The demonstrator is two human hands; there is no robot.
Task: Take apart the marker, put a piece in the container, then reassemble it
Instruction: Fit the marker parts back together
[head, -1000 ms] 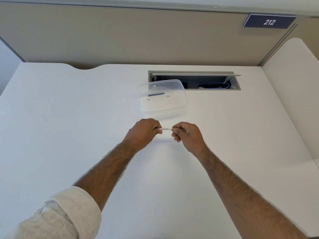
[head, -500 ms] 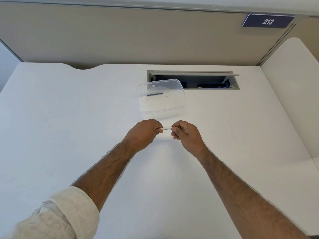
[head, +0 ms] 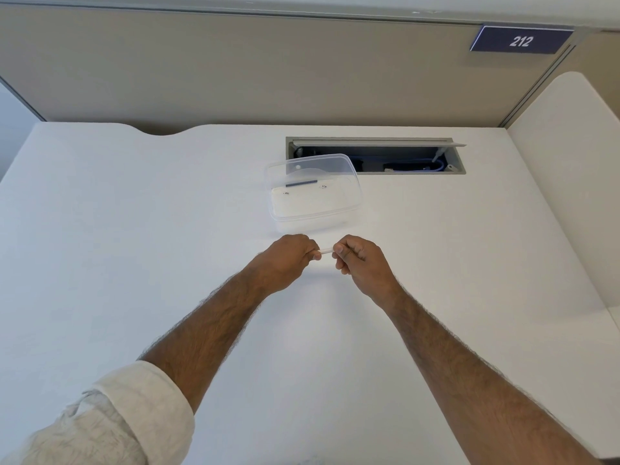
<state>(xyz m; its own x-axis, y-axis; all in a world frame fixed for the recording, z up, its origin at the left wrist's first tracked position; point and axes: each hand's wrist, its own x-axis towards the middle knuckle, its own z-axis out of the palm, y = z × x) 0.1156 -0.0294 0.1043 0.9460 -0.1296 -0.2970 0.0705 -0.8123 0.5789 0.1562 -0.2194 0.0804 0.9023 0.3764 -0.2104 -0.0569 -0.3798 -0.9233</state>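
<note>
A thin white marker (head: pixel 326 250) lies level between both fists, and only its short middle stretch shows. My left hand (head: pixel 288 260) is closed around its left end and my right hand (head: pixel 360 263) around its right end. Both hover just above the white desk (head: pixel 134 246). Directly behind them stands a clear plastic container (head: pixel 313 193), open at the top. Inside it a slim dark rod-like piece (head: pixel 301 183) lies near the back wall, with a few tiny specks beside it.
An open cable hatch (head: pixel 375 156) with wires is sunk into the desk behind the container. A beige partition (head: pixel 235 68) with a "212" sign (head: pixel 520 41) closes the back. A white side panel (head: pixel 570 196) borders the right.
Both hands have drifted slightly toward the container, and the gap between them has narrowed, so less of the white marker shows.
</note>
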